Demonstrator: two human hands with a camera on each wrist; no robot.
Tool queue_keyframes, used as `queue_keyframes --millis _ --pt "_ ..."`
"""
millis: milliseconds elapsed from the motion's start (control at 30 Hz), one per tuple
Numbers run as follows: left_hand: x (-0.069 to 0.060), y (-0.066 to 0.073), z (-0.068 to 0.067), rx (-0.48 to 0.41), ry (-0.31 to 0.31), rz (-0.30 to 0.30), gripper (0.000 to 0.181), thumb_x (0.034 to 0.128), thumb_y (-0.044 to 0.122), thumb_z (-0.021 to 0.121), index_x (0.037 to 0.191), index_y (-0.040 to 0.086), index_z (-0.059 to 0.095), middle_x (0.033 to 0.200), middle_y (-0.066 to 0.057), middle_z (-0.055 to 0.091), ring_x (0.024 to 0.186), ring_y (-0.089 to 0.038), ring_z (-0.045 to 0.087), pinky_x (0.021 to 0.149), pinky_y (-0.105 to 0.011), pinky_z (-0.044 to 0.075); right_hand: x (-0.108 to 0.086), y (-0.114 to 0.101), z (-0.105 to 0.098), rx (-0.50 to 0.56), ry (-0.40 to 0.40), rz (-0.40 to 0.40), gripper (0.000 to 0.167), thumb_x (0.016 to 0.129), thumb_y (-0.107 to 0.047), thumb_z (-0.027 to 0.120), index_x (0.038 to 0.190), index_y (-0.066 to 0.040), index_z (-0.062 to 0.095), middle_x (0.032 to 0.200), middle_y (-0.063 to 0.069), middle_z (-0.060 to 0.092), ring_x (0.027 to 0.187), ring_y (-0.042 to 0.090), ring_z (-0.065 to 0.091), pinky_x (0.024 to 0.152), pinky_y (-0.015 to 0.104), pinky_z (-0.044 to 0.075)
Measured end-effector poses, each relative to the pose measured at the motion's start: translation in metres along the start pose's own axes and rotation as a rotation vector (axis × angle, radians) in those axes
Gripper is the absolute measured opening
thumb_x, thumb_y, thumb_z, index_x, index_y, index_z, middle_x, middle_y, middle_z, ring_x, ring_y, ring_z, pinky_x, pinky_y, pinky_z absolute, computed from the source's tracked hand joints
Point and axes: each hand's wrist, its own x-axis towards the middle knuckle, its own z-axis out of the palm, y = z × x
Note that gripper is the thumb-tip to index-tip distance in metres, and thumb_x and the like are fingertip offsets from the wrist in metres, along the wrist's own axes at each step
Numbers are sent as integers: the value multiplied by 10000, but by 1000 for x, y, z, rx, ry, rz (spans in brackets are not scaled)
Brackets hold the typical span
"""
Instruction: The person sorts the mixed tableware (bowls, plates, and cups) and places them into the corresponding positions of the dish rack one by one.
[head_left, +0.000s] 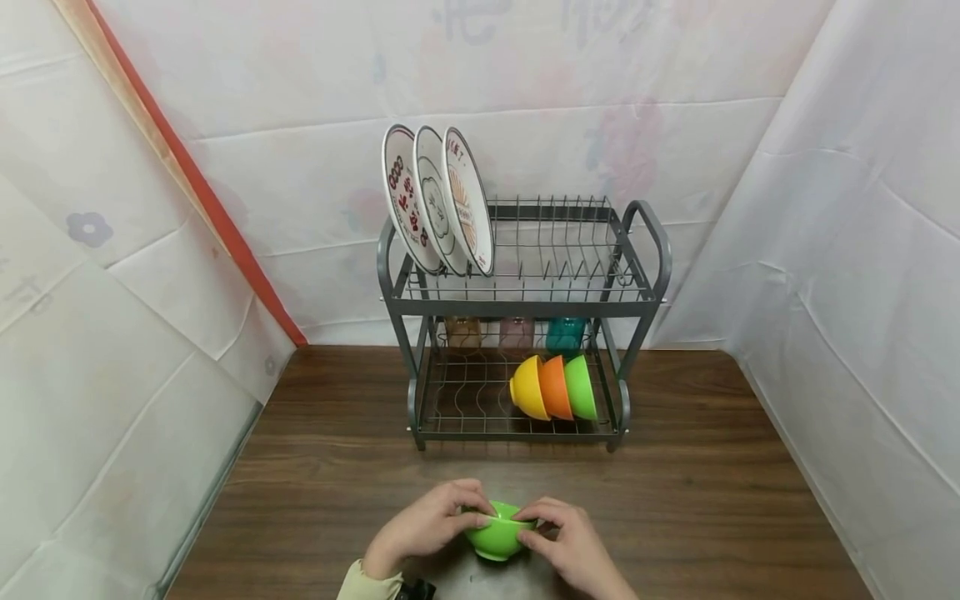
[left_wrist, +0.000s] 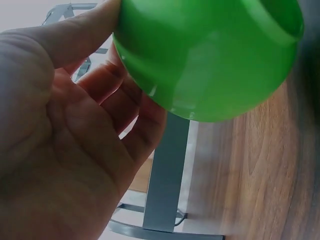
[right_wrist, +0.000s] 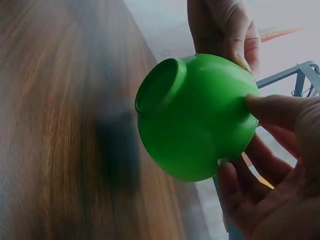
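A green bowl (head_left: 495,542) is held upright between two hands at the near side of the table. My left hand (head_left: 433,518) pinches its rim on the left, thumb outside and fingers over the edge. On the opposite side my right hand (head_left: 567,542) grips the rim in the same way. In the right wrist view the bowl's foot ring (right_wrist: 160,87) shows, and it looks raised off the wood. The left wrist view has the bowl's smooth outer wall (left_wrist: 205,65) close up, with the thumb and curled fingers against it.
A grey two-tier dish rack (head_left: 517,308) stands behind the hands. Three patterned plates (head_left: 438,200) lean on its upper tier. Below are yellow (head_left: 529,388), orange (head_left: 556,388) and green (head_left: 581,388) bowls on their sides, with three coloured glasses (head_left: 516,332) behind. White cloth (head_left: 847,250) surrounds the table.
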Motion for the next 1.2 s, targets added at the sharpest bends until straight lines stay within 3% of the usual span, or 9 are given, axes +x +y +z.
queue_keyframes --millis 267,400,533,767,967,1200 --pt "3 -2 2 19 -12 41 149 970 198 633 1030 151 761 925 124 574 848 12 518 784 -218 477 0 1 -9 -250 -98 -158 146 902 -193 735 1041 -222 765 984 -170 667 918 37 599 773 289 533" --pt "3 -2 2 32 -13 54 145 969 168 637 1025 123 763 944 59 614 877 11 537 807 -222 482 0 -2 -13 -374 -143 -189 139 897 -162 737 1020 -225 751 977 -177 661 907 20 587 770 269 524" --pt "5 0 2 34 4 63 137 969 164 639 1005 113 760 957 10 638 900 0 560 828 -236 489 1 -6 -14 -422 -162 -171 99 911 -173 726 999 -219 737 954 -179 650 890 12 581 760 262 519" --pt "6 0 2 12 45 37 125 967 178 648 980 130 762 967 38 650 914 -18 578 844 -258 490 2 -12 -14 -431 -166 -124 86 925 -169 708 1001 -204 726 962 -166 649 898 18 586 774 281 521" --pt "5 -1 4 1 95 30 135 966 212 653 990 129 756 1016 66 659 974 -62 601 896 -303 489 1 -13 -13 -399 -153 -144 91 935 -143 693 1008 -191 721 973 -144 657 911 32 599 784 293 530" --pt "6 -3 3 27 260 16 133 982 167 635 1077 163 728 1172 19 679 1121 -177 611 977 -429 464 0 -9 -15 -279 -119 -162 137 920 -55 685 980 -176 707 937 -140 639 857 5 590 738 264 532"
